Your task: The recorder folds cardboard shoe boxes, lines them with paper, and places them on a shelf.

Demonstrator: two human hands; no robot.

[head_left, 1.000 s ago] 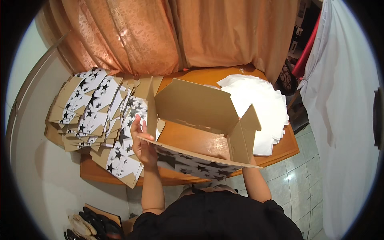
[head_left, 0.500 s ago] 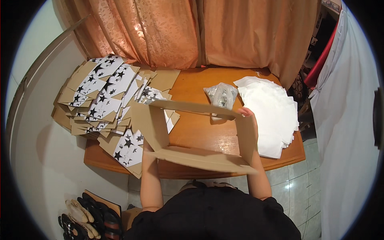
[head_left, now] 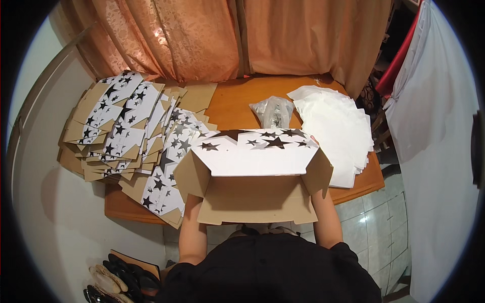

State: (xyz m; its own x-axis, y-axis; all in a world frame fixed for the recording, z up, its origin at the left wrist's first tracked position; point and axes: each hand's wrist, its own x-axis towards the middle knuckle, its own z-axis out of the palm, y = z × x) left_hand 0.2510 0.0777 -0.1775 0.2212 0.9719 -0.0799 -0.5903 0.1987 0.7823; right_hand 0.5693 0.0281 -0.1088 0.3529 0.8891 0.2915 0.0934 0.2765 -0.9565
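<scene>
A partly folded cardboard box [head_left: 255, 194] is held up in front of me over the near edge of the table, its plain brown inside facing me. Its upper panel [head_left: 257, 161] is white with black and grey stars, and brown flaps stand out at both ends. My left forearm [head_left: 193, 227] reaches up to the box's left end, where the hand is hidden behind the cardboard. At the other end my right hand [head_left: 313, 139] grips the box from outside; only a bit of its fingers shows past the upper corner.
Left on the wooden table [head_left: 232, 96] lies a heap of flat star-printed cardboard blanks [head_left: 116, 126]. A clear plastic bag [head_left: 274, 112] with small contents sits behind the box. White sheets [head_left: 333, 131] are fanned out on the right. Shoes [head_left: 126, 278] stand on the floor at lower left.
The box has turned in my hands: its open frame shape has given way to the star-printed panel on top. The right hand's fingers are now mostly covered.
</scene>
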